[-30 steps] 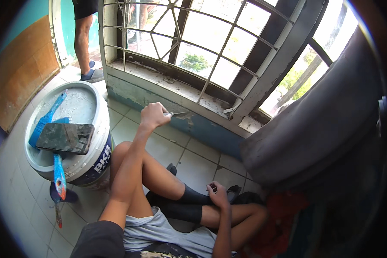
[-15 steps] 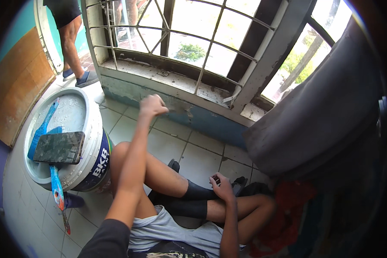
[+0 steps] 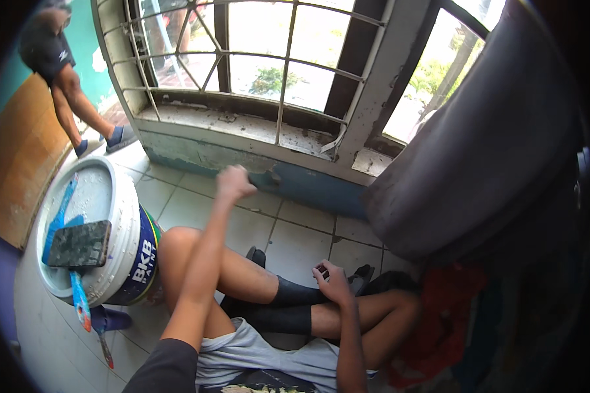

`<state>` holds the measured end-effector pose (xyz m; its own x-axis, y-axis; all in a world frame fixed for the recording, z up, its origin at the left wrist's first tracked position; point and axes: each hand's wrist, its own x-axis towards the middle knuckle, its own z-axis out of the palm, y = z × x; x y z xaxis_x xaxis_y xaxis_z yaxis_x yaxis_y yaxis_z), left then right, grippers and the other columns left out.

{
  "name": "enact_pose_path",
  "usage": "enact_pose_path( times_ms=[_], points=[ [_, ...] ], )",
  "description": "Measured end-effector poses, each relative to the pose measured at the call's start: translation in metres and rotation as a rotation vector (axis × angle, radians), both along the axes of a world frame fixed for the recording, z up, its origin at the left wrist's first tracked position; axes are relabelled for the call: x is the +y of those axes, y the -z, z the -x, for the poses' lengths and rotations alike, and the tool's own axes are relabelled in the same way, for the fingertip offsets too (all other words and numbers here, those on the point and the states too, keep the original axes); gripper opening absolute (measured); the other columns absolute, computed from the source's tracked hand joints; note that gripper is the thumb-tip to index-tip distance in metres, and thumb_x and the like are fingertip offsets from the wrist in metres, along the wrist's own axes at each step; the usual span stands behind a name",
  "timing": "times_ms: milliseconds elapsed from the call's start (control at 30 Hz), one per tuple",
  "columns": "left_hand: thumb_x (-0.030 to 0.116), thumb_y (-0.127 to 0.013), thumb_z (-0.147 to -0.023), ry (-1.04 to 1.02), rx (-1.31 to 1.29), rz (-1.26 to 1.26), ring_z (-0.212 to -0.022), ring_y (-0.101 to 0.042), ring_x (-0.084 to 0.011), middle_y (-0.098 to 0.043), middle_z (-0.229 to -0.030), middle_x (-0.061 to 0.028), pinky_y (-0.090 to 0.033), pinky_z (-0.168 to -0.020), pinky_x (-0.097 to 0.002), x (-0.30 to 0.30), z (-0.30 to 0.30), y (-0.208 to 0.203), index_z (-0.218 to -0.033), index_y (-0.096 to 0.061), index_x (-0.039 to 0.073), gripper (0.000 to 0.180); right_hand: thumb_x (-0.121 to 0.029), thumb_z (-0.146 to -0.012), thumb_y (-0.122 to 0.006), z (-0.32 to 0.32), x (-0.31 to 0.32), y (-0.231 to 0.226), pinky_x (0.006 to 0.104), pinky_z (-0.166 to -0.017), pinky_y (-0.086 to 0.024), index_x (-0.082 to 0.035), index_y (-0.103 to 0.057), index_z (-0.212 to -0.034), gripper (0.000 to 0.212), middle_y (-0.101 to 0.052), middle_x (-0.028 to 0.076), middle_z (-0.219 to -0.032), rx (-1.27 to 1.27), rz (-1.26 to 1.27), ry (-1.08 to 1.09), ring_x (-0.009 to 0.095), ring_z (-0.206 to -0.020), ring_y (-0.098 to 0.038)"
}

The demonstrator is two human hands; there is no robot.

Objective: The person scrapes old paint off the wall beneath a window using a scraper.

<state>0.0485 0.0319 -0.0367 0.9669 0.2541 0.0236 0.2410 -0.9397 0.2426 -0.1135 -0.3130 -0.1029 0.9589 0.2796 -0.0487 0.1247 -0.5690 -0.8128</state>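
My left hand (image 3: pixel 235 185) reaches forward to the low wall below the window, its fingers closed. A dark, blurred shape shows beside its knuckles; what it grips cannot be made out. The wall (image 3: pixel 206 156) there has peeling blue-green paint. Closer in, my right hand (image 3: pixel 334 285) rests by my bent leg, above the dark sock. Its fingers curl around something small and dark, too small to name.
On the left a white paint bucket (image 3: pixel 121 229) carries blue-handled paintbrushes (image 3: pixel 64 203) and a dark phone (image 3: pixel 80 245) on its lid. A purple cup (image 3: pixel 115 319) stands beside it. A grey curtain (image 3: pixel 485 164) hangs right, above red cloth (image 3: pixel 446 314). Another person (image 3: pixel 72 85) stands at the far left.
The view has shifted, so the window and bucket sit further left and slightly lower. My left hand stays close to the wall, still closed. The other person's legs have changed position.
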Motion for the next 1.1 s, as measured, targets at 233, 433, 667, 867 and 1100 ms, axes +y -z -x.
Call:
enact_pose_path(
  times_ms=[233,433,667,867,1100],
  points=[
    [0.043,-0.071,-0.077,0.437,0.083,0.315,-0.099,-0.067,-0.0389,-0.072,-0.100,-0.0207,-0.053,-0.092,-0.0454,-0.087,0.020,0.043,-0.101,-0.076,0.011,0.041,-0.014,-0.090,-0.065,0.004,-0.023,0.013,0.0354,-0.070,-0.053,0.000,-0.065,-0.096,0.015,-0.070,0.016,-0.080,-0.063,-0.004,0.050,0.026,-0.074,-0.069],
    [0.042,-0.063,-0.086,0.471,0.061,0.088,-0.096,-0.066,-0.0417,-0.070,-0.098,-0.0224,-0.052,-0.087,-0.0504,-0.083,0.042,0.073,-0.105,-0.075,0.011,0.038,-0.020,-0.089,-0.067,0.000,-0.021,0.014,0.0400,-0.075,-0.054,-0.001,-0.066,-0.098,0.021,-0.071,0.018,-0.086,-0.069,-0.015,0.068,0.032,-0.082,-0.070],
    [0.029,-0.064,-0.092,0.280,-0.575,0.546,-0.076,-0.070,-0.0353,-0.069,-0.080,-0.0185,-0.052,-0.065,-0.0412,-0.116,0.131,-0.013,-0.106,-0.072,0.010,0.025,-0.022,-0.088,-0.069,0.009,-0.011,0.014,0.0390,-0.078,-0.054,-0.003,-0.061,-0.108,0.028,-0.071,0.015,-0.092,-0.118,-0.033,0.128,0.029,-0.085,-0.070],
    [0.028,-0.053,-0.103,0.282,-0.767,1.137,-0.048,-0.043,-0.0022,-0.050,-0.060,0.0053,-0.033,-0.045,-0.0212,-0.074,0.179,-0.078,-0.099,-0.070,0.005,0.029,-0.025,-0.087,-0.070,0.012,-0.006,-0.005,0.0425,-0.078,-0.053,-0.006,-0.056,-0.113,0.036,-0.067,0.015,-0.097,-0.319,-0.143,0.247,0.033,-0.084,-0.067],
    [0.044,-0.045,-0.104,0.247,-0.734,1.434,-0.038,-0.041,-0.0073,-0.050,-0.063,-0.0019,-0.025,-0.032,-0.0226,-0.014,0.211,-0.211,-0.089,-0.057,0.007,0.042,-0.018,-0.088,-0.070,0.031,0.011,-0.070,0.0379,-0.071,-0.054,-0.003,-0.056,-0.108,0.029,-0.064,0.014,-0.092,-0.473,-0.305,0.240,0.027,-0.082,-0.068]
  ],
)
